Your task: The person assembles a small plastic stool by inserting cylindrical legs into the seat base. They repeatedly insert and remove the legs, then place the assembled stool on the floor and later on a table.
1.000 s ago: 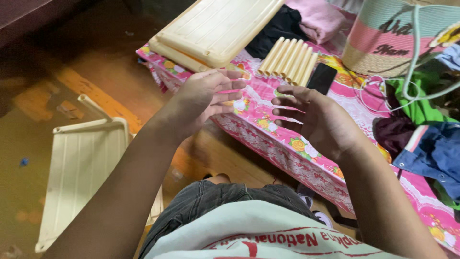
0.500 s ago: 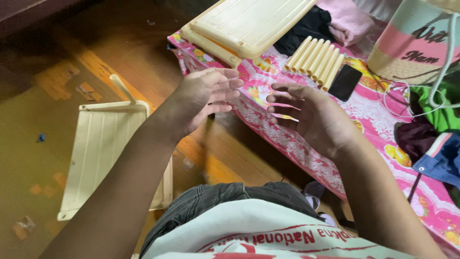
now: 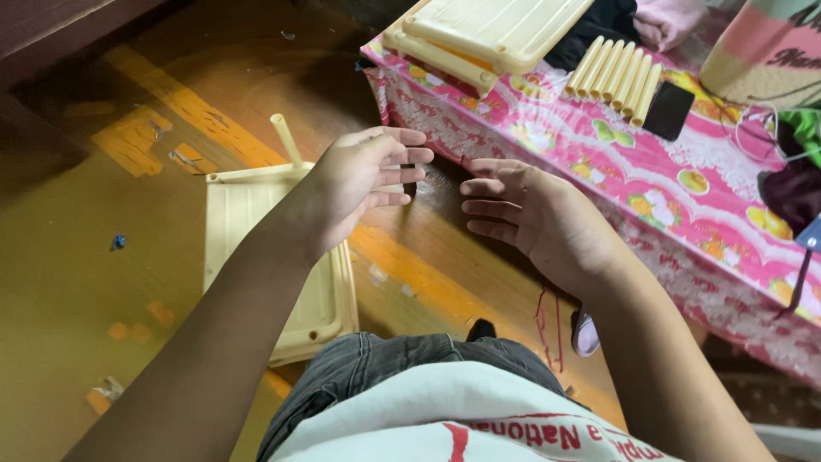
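My left hand (image 3: pixel 359 184) and my right hand (image 3: pixel 534 218) are held out in front of me, fingers spread and fingertips facing each other a short gap apart. Neither holds anything. Below my left hand a cream plastic shelf panel (image 3: pixel 269 257) lies on the wooden floor, with one cream tube (image 3: pixel 286 141) standing up from its far corner. On the bed with the pink flowered cover (image 3: pixel 650 171), stacked cream shelf panels (image 3: pixel 487 34) lie at the far edge. A row of several cream tubes (image 3: pixel 611 77) lies beside them.
A black phone (image 3: pixel 669 109) rests by the tubes. Dark clothes (image 3: pixel 599 21), a green garment (image 3: pixel 804 128) and a white cable (image 3: pixel 770 115) lie on the bed. A striped pink bag (image 3: pixel 761 51) stands at the top right. The floor shows worn orange paint patches (image 3: pixel 137 141).
The view has swung left, so the bed sits further right. Both hands have moved off the bed edge and now hover over the floor beside the shelf panel.
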